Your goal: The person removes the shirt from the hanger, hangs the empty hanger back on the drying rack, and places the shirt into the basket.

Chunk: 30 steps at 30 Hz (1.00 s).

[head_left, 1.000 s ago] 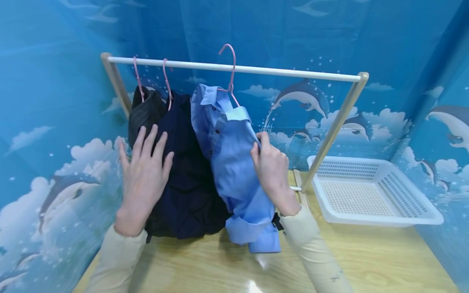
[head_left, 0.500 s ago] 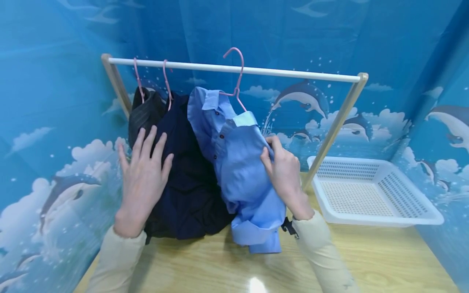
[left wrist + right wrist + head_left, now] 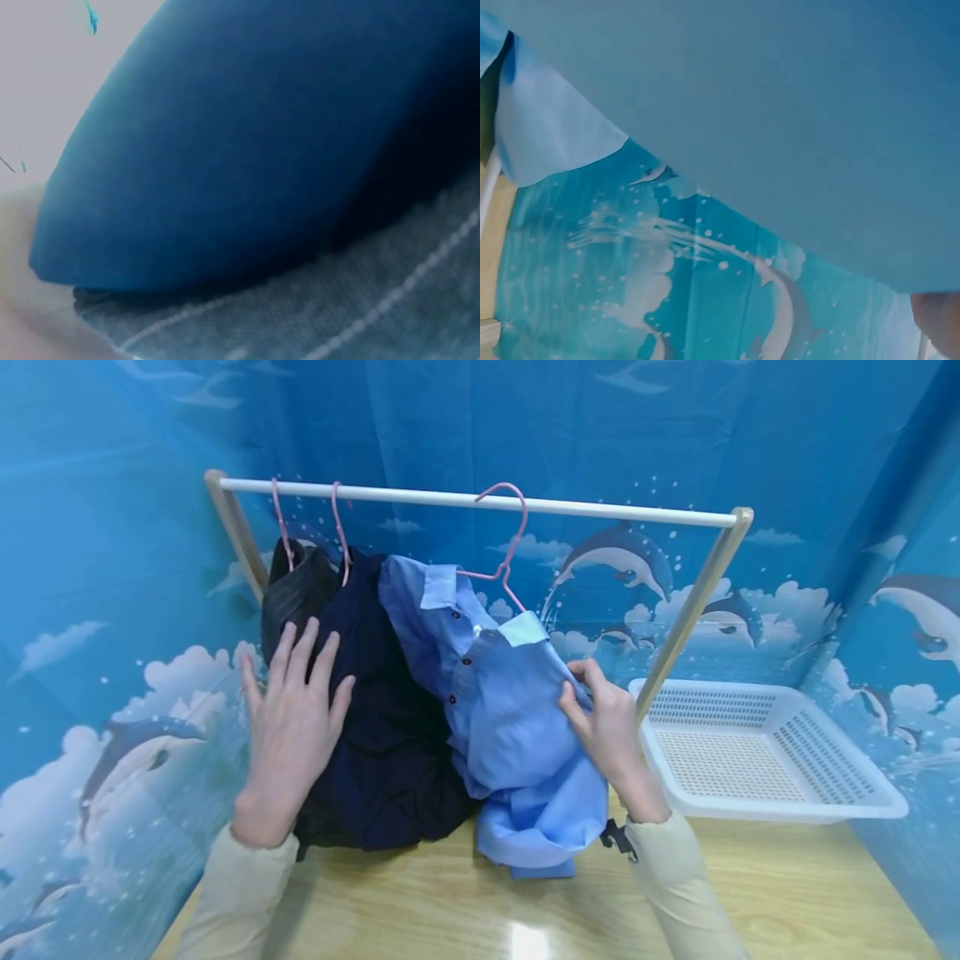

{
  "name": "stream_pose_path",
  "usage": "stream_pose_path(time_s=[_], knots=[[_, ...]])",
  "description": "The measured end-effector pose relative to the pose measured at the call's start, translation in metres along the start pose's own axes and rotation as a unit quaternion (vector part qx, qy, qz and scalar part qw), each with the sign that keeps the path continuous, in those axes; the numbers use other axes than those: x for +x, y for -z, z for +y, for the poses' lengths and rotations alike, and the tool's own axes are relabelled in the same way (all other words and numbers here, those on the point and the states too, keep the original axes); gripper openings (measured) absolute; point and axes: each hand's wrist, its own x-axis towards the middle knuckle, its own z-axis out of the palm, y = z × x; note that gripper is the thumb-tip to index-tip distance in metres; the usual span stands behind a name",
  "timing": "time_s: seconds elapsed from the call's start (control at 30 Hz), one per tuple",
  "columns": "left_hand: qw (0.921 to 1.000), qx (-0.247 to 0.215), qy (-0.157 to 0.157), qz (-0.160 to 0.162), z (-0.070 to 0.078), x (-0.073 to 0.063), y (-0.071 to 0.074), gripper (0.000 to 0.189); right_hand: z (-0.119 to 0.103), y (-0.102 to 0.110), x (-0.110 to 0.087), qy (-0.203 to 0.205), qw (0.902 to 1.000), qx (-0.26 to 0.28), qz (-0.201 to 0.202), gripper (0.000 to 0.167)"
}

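In the head view my right hand (image 3: 611, 727) pinches the shoulder edge of a light blue shirt (image 3: 517, 718) between thumb and fingers. The shirt is on a pink hanger (image 3: 512, 556), tilted down to the right. Its hook crosses the white rod (image 3: 600, 509); I cannot tell whether it bears on it. My left hand (image 3: 292, 718), fingers spread, lies against a dark garment (image 3: 296, 606) and a navy garment (image 3: 375, 727), each on a pink hanger hooked over the rod. Navy cloth (image 3: 225, 150) and grey striped cloth (image 3: 315, 315) fill the left wrist view.
Wooden posts (image 3: 693, 610) hold the rod at each end. A white plastic basket (image 3: 772, 814) stands on the wood-grain table (image 3: 420, 910), right of the rack. Blue dolphin-printed curtains (image 3: 637, 427) surround it closely at the back and sides.
My right hand has moved right and down with the blue shirt, which spreads wider. The hanger's hook has lowered from above the rod and shifted right. My left hand has stayed in place.
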Motion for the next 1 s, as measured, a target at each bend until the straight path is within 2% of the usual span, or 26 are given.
stream_pose_path(time_s=[0.23, 0.53, 0.63, 0.8, 1.0], knots=[[1.0000, 0.002, 0.002, -0.006, -0.002, 0.000, 0.001, 0.052, 0.016, 0.007, -0.013, 0.000, 0.9995, 0.027, -0.015, 0.013], [1.0000, -0.001, 0.003, -0.008, -0.002, 0.000, 0.001, 0.052, 0.030, 0.015, -0.029, -0.026, 0.9964, 0.048, -0.065, 0.014], [0.9999, -0.002, 0.005, -0.011, -0.003, 0.000, 0.000, 0.053, 0.032, 0.019, -0.033, -0.036, 0.9964, 0.036, -0.068, 0.015], [0.9999, -0.004, 0.007, -0.012, -0.003, -0.001, 0.000, 0.053, 0.037, 0.023, -0.041, -0.055, 0.9969, -0.015, -0.055, 0.013], [0.9998, -0.005, 0.008, -0.016, -0.004, -0.001, 0.001, 0.054, 0.048, 0.028, -0.051, -0.077, 0.9953, -0.025, -0.054, 0.012]])
